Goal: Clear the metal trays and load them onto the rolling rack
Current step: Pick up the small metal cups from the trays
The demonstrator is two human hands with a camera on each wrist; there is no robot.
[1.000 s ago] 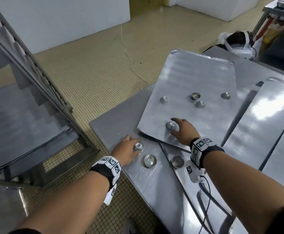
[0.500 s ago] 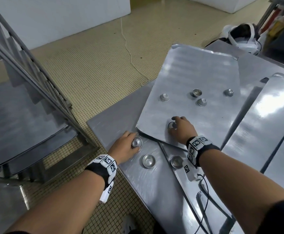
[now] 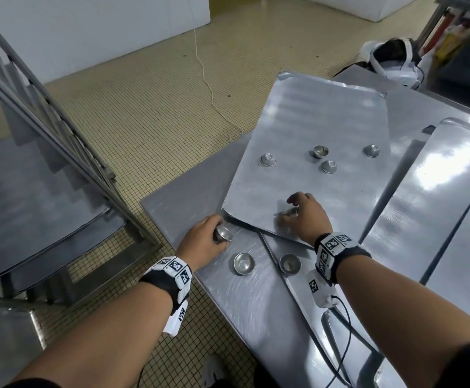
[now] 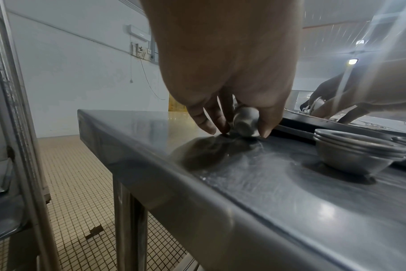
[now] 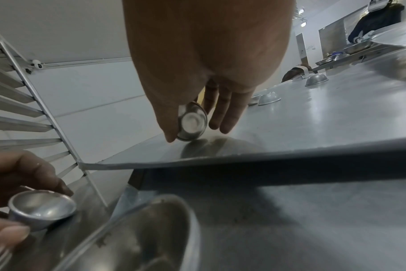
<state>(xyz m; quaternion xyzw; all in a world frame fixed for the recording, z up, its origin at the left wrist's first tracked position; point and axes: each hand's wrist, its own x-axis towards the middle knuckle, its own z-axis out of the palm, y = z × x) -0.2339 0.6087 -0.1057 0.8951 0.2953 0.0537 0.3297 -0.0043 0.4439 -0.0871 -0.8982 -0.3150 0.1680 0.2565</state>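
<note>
A flat metal tray (image 3: 312, 121) lies askew on the steel table (image 3: 177, 203), with several small metal cups (image 3: 268, 160) on it. My right hand (image 3: 302, 214) is at the tray's near edge and pinches one small cup (image 5: 192, 122), tipped on its side, between thumb and fingers. My left hand (image 3: 205, 239) holds another small cup (image 3: 224, 233) (image 4: 245, 121) on the table's left corner. Beside it stands a short stack of cups (image 3: 244, 263) (image 4: 357, 152) and a single cup (image 3: 290, 263). The rolling rack (image 3: 46, 113) stands to the left with a tray on its rails.
More flat trays (image 3: 435, 191) lie on the table's right side. A white cord (image 3: 208, 79) runs over the tiled floor. A black and white bag (image 3: 393, 60) sits past the table's far end. Cables (image 3: 343, 317) trail from my right wrist.
My right hand has closed on the nearest cup on the tray and tipped it up off the surface. The left hand stays on its cup by the table corner.
</note>
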